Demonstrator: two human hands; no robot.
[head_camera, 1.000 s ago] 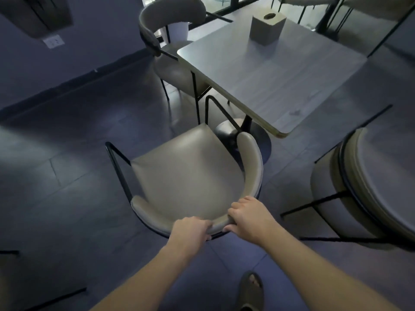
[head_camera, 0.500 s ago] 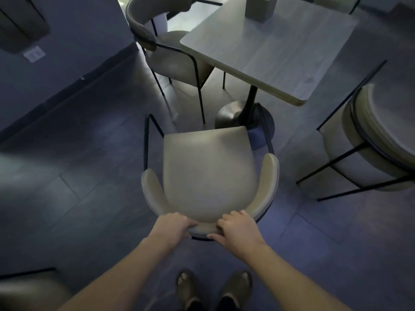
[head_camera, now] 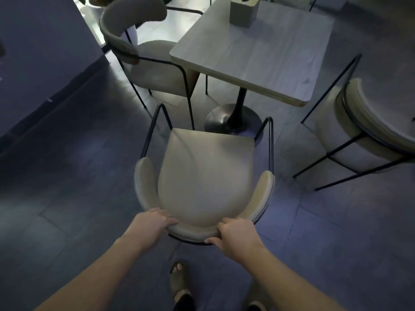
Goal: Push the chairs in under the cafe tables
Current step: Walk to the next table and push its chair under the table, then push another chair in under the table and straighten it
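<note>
A beige padded chair (head_camera: 204,176) with a black wire frame stands right in front of me, its seat facing the grey square cafe table (head_camera: 258,55). The seat's front edge lies near the table's round pedestal base (head_camera: 224,118) and short of the tabletop's near edge. My left hand (head_camera: 152,224) grips the curved backrest on its left side. My right hand (head_camera: 233,234) grips the backrest on its right side, thumb underneath.
A second beige chair (head_camera: 146,57) sits tucked at the table's left side. A third chair (head_camera: 363,131) stands to the right, turned away. A grey box (head_camera: 243,11) rests on the tabletop. A dark wall (head_camera: 45,52) runs along the left. My sandalled feet (head_camera: 179,286) are below.
The chair has swung round from an angled position to face the table squarely, and it sits closer to the pedestal. My hands have spread further apart along the backrest.
</note>
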